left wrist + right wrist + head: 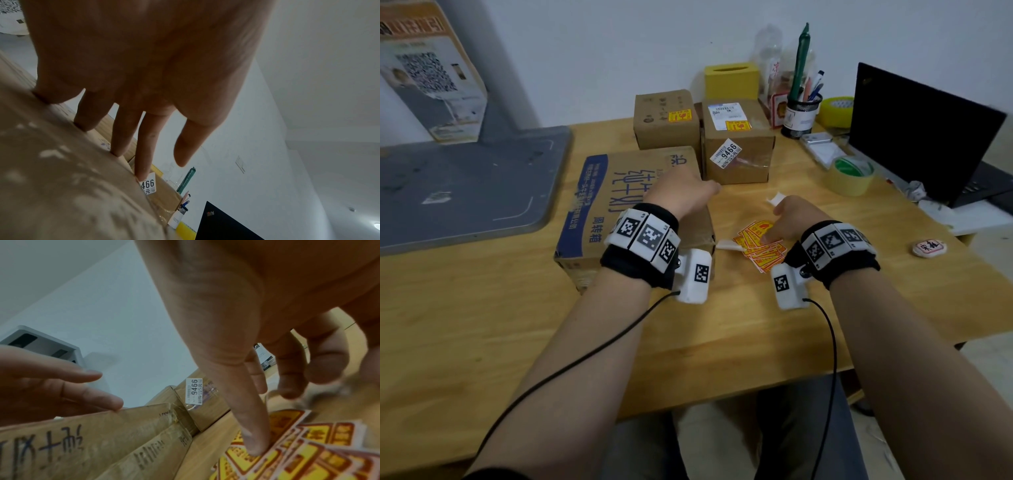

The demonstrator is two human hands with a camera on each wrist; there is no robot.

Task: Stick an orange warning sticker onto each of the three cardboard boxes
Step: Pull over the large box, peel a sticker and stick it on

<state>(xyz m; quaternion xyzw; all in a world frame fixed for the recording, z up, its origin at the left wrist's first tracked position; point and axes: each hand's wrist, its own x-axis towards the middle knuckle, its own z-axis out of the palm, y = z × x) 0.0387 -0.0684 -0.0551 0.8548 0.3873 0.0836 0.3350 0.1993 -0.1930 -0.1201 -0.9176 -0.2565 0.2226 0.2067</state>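
Three cardboard boxes stand on the wooden table (pixel 722 325). The small box (pixel 666 132) at the back left and the taped box (pixel 738 161) beside it each carry an orange sticker (pixel 679 115) (pixel 738 125) on top. My left hand (pixel 681 192) (pixel 144 81) rests with straight fingers on the top of the large blue-printed box (pixel 613 205) (pixel 82 443), near its right edge. To its right lies a fanned pile of orange stickers (pixel 756 245) (pixel 308 451). My right hand (pixel 791 219) (pixel 257 386) hovers over it, thumb pressing on one sticker, the other fingers loosely curled.
Two white backing scraps (pixel 729 245) (pixel 775 198) lie beside the pile. A laptop (pixel 921 137) stands at the right, with tape rolls (pixel 851 178), a pen cup (pixel 801 113) and a yellow tissue box (pixel 732 80) behind. A grey stand base (pixel 465 185) covers the left.
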